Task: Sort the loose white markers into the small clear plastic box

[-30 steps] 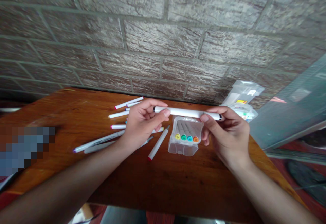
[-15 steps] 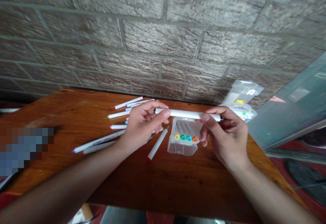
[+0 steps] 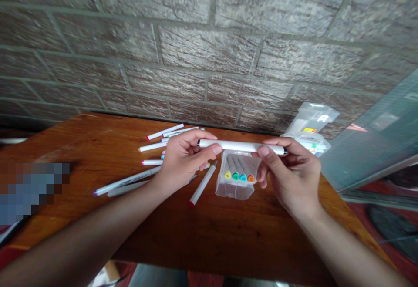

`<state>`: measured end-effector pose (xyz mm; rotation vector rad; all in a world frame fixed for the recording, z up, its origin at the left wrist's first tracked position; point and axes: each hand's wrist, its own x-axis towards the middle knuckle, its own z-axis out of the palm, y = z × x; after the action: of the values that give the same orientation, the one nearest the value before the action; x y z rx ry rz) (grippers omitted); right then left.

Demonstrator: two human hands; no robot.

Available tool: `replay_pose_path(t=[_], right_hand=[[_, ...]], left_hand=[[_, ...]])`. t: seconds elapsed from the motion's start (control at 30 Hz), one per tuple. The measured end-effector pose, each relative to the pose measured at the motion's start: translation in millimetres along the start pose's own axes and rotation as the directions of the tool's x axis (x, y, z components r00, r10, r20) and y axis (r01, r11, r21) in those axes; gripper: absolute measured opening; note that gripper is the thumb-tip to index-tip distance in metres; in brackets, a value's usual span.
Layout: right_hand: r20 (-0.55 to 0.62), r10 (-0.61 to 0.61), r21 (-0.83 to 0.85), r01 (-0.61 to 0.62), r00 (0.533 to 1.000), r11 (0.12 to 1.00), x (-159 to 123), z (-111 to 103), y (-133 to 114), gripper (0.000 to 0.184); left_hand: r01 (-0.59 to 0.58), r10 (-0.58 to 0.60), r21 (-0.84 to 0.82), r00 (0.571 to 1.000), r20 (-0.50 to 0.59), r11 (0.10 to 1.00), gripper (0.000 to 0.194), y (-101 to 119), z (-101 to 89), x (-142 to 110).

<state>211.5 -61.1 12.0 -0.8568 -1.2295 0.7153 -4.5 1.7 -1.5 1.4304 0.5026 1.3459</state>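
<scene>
A white marker pen [image 3: 240,146] with black ends is held level above the table between both my hands. My left hand [image 3: 186,154] pinches its left end between thumb and fingers. Around its right end the thumb and fingers of my right hand [image 3: 289,169] are closed. Below the marker stands a clear plastic case [image 3: 235,190] with several markers in it, their ends yellow, green, blue and orange. A white marker with a red end [image 3: 202,184] lies on the table left of the case.
Several loose white markers [image 3: 127,181] lie on the wooden table [image 3: 209,234], partly hidden by my left hand. An open clear case [image 3: 313,123] stands at the back right, near the brick wall [image 3: 209,47]. A blurred-out patch [image 3: 32,193] covers something at the left.
Almost nothing differs. Both hands keep their hold on the marker, and the whole view has shifted very slightly.
</scene>
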Motion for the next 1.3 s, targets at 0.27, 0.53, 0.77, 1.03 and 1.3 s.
replay_pose_path(t=[0.27, 0.53, 0.77, 1.03, 1.3], right_hand=[[-0.013, -0.013, 0.030, 0.013, 1.000, 0.999, -0.1, 0.3, 0.8, 0.013], [-0.012, 0.005, 0.053, -0.004, 1.000, 0.999, -1.1, -0.5, 1.3, 0.013], [-0.001, -0.022, 0.010, 0.022, 1.000, 1.000, -0.6, -0.7, 2.7, 0.013], [-0.015, -0.005, 0.006, 0.005, 1.000, 1.000, -0.6, 0.3, 1.8, 0.014], [-0.033, 0.019, 0.025, -0.018, 0.999, 1.000, -0.7, 1.0, 0.7, 0.017]], left_hand=[[0.025, -0.025, 0.012, 0.999, -0.029, 1.000, 0.016, -4.9, -4.7, -2.1], [0.023, -0.023, -0.016, 0.999, -0.026, 1.000, 0.017, -5.4, -4.2, -2.3], [0.001, -0.001, 0.020, 0.999, -0.044, 1.000, 0.018, -6.2, -4.3, -2.1], [-0.028, 0.029, 0.021, 0.999, -0.028, 0.999, 0.019, -2.1, -1.9, -0.3], [0.033, -0.031, 0.039, 0.998, -0.048, 0.999, 0.025, -5.4, -4.5, -2.4]])
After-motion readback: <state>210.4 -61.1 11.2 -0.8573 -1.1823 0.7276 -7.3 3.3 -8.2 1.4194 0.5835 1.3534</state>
